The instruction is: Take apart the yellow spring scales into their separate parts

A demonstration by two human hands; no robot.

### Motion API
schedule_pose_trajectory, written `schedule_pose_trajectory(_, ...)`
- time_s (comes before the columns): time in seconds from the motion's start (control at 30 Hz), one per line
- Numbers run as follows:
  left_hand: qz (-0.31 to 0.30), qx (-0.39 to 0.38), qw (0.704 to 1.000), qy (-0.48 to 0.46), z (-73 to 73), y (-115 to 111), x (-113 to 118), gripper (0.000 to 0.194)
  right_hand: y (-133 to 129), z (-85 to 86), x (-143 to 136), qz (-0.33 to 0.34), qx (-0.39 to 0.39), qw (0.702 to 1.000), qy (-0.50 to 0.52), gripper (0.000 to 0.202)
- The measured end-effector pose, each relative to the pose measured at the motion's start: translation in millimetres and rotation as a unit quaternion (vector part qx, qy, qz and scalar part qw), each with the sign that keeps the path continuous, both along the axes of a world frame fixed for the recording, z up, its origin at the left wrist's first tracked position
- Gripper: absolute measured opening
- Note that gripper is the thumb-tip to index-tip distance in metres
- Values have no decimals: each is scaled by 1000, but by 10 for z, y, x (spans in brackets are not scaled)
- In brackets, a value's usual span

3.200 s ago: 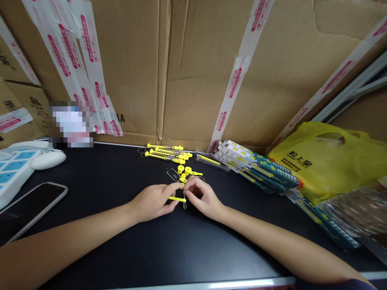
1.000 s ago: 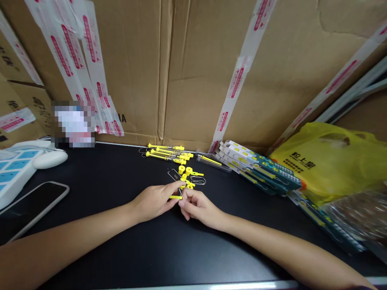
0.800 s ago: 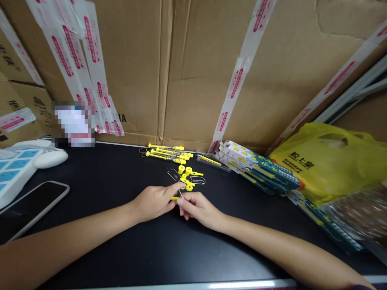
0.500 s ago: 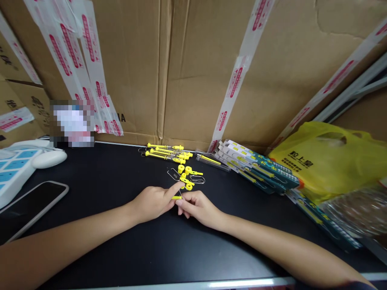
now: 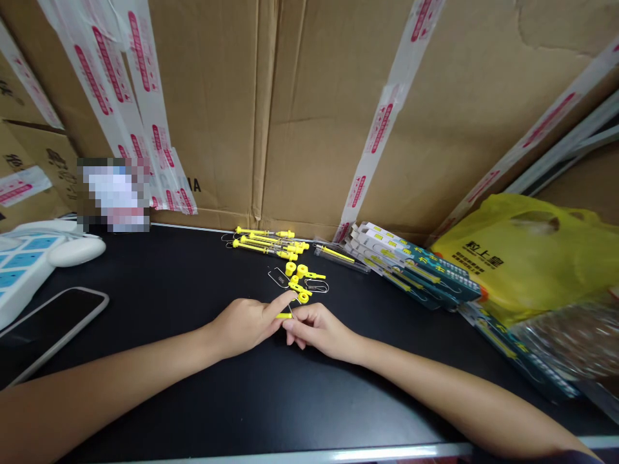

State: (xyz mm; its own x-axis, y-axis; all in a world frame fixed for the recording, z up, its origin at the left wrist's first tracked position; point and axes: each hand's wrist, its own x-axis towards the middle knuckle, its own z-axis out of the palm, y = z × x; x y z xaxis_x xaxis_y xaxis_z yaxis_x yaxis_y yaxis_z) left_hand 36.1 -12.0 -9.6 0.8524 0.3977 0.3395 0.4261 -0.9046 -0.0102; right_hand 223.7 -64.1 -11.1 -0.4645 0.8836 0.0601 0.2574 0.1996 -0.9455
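My left hand [image 5: 249, 327] is closed around a small yellow plastic rod [image 5: 284, 316], whose end sticks out beyond the fingers. Its index finger reaches forward over the rod. Close beside it, my right hand [image 5: 316, 332] pinches a thin metal wire [image 5: 291, 309] at the rod's end; the fingertips partly hide where the two meet. Just beyond the hands lie loose yellow parts: a ring [image 5: 303, 298], caps [image 5: 291, 269] and a slim piece [image 5: 314, 276]. Bent wire hooks [image 5: 318, 286] and small springs lie among them. Farther back rests a bunch of assembled yellow spring scales [image 5: 271, 243].
Printed boxes [image 5: 411, 264] are stacked at the right, near a clear-cased yellow scale [image 5: 338, 253] and a yellow plastic bag [image 5: 527, 251]. At the left are a phone [image 5: 53, 335] and a white power strip [image 5: 29, 264]. Tall cardboard [image 5: 207, 116] stands behind the black table [image 5: 232, 412].
Both hands stay together in nearly the same place, still holding the rod and wire. The view has shifted very slightly.
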Motion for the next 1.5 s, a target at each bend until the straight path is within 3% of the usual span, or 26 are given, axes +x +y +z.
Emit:
schedule_pose_trajectory(0.3, 4, -37, 999, -17, -20, -7, 6, 38, 69, 36, 73, 70, -78, 994, 29, 45)
schedule_pose_trajectory(0.57, 15, -15, 998, -53, -17, -12, -7, 38, -4, -18, 24, -1, -26, 999, 30, 43)
schedule_pose_trajectory(0.7, -5, 40, 995, -87, 17, -20, 12, 33, -57, -33, -21, -51, 13, 998, 16, 43)
schedule_pose_trajectory(0.93, -58, 68, 994, -68, -9, -28, 34, 34, -84, -41, -26, -46, 79, 995, -38, 43)
schedule_pose_trajectory(1.17, -11, 98, 992, -79, -25, -23, 18, 35, -24, -19, -1, -26, 41, 999, -21, 44)
schedule_pose_trajectory(1.5, 42, 6, 998, -49, -11, 36, 20, 44, 106, -20, 31, -9, -5, 1000, 18, 42)
